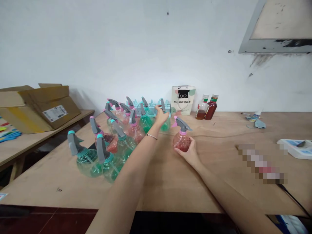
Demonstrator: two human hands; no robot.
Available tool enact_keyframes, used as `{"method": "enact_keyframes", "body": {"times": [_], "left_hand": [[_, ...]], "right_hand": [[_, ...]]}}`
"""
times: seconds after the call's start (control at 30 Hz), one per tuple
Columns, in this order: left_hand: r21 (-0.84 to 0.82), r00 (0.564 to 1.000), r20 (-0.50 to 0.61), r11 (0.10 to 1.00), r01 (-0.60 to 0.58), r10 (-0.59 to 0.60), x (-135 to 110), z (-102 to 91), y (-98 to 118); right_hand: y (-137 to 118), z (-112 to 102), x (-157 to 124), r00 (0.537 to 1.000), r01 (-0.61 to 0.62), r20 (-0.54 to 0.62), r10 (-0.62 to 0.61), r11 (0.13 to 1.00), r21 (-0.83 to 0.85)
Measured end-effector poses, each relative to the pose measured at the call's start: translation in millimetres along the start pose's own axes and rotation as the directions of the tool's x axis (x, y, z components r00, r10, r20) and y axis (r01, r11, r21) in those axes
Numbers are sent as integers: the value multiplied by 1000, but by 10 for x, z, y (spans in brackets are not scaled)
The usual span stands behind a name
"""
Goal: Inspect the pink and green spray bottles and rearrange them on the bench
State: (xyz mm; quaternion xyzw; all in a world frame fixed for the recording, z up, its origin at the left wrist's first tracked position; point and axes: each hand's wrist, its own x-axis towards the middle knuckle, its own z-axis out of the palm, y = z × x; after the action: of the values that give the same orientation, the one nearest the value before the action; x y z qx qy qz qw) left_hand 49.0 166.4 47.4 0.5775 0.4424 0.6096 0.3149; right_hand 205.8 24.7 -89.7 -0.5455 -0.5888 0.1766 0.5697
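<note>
My right hand (pixel 191 152) is closed around the lower side of a pink spray bottle (pixel 179 142), which stands upright on the table with its grey and pink trigger head uncovered. Farther back, my left hand (pixel 161 115) grips the upper part of a green spray bottle (pixel 165 125); its fingers partly hide the neck. Left of that hand, several pink and green spray bottles stand grouped together, among them a green one (pixel 146 122) at the back and another green one (pixel 110 169) near the front. My left forearm covers part of the group.
A pale blue rack (pixel 152 110) is behind the bottles. By the wall stand a paper bag (pixel 183 100) and two sauce bottles (pixel 211 107). A cardboard box (pixel 46 109) sits on the left table. A white tray (pixel 296 149) lies at right, beyond a blurred-out object with a cable.
</note>
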Motion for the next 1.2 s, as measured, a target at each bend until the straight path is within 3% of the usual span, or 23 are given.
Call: {"method": "enact_keyframes", "body": {"times": [0.2, 0.37, 0.5, 0.6, 0.63, 0.7, 0.77, 0.87, 0.93, 1.0, 1.07, 1.13, 1.2], "left_hand": [[-10, 1000, 16, 1000, -27, 27, 329, 113, -303], [-1, 995, -23, 995, -99, 98, 406, 134, -472], [105, 978, -132, 984, -147, 161, 211, 185, -511], [163, 947, -291, 983, -89, 134, -169, 251, -536], [155, 956, -280, 987, -43, 86, -328, 265, -554], [174, 980, -190, 980, 95, -62, -656, 253, -598], [209, 987, -77, 966, 154, -140, -958, 164, -635], [260, 977, 130, 957, 131, -169, -1293, -106, -632], [338, 951, 263, 939, 65, -161, -1430, -327, -586], [505, 897, 406, 861, -61, -174, -1509, -521, -522], [645, 814, 535, 732, -220, -226, -1549, -652, -462], [694, 753, 600, 643, -323, -269, -1568, -711, -419], [710, 739, 616, 599, -370, -273, -1577, -716, -398]], "right_hand": [[21, 38, 0, 1000, 2, -14, -2, 1000, -14], [48, 55, 4, 1000, -4, -5, 4, 1000, -14], [39, 49, 9, 1000, -26, 0, 26, 1000, -4], [11, 35, -6, 998, -69, 8, 69, 997, 19], [-7, 24, -10, 997, -81, 13, 80, 996, 31], [-61, -19, 3, 998, -63, 24, 62, 996, 62], [-147, -90, 71, 1000, 14, 27, -16, 996, 88], [-321, -228, 313, 986, 152, 57, -159, 981, 118], [-444, -320, 542, 963, 184, 165, -213, 967, 175], [-557, -395, 776, 902, 156, 364, -232, 961, 226], [-650, -438, 972, 804, 112, 545, -239, 960, 256], [-719, -438, 1104, 720, 66, 651, -239, 958, 279], [-761, -393, 1169, 691, 11, 688, -222, 955, 297]]}}
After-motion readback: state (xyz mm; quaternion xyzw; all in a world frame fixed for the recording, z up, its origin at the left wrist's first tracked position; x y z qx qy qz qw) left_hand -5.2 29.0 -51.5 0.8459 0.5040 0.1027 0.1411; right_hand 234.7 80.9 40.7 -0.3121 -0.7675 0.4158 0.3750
